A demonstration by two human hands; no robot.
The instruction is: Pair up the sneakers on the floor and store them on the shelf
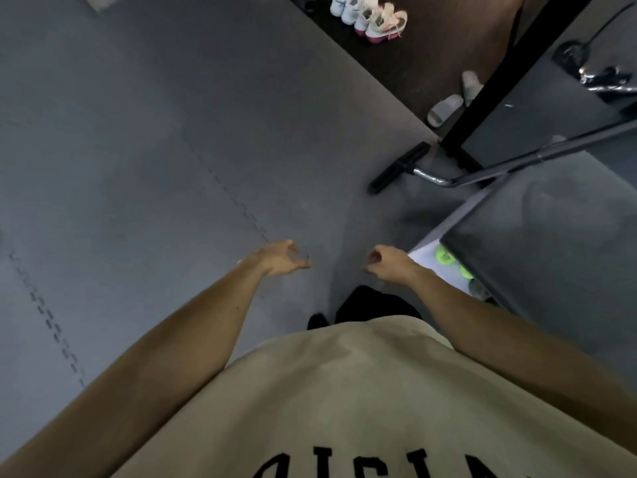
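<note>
Several white sneakers (365, 15) stand side by side in a row on a dark brown surface (424, 50) at the top of the view; the nearest one has a pink sole. My left hand (281, 258) and my right hand (387, 263) hang in front of me over the grey foam floor mat (155, 150). Both hold nothing, with the fingers loosely curled and apart. The sneakers lie far ahead of both hands.
Two grey slides (451, 98) lie beside a black post (510, 70). A vacuum nozzle (396, 169) on a metal tube rests on the floor to the right. A dark shelf board (551, 243) is at the right, with green-yellow objects (448, 258) under it.
</note>
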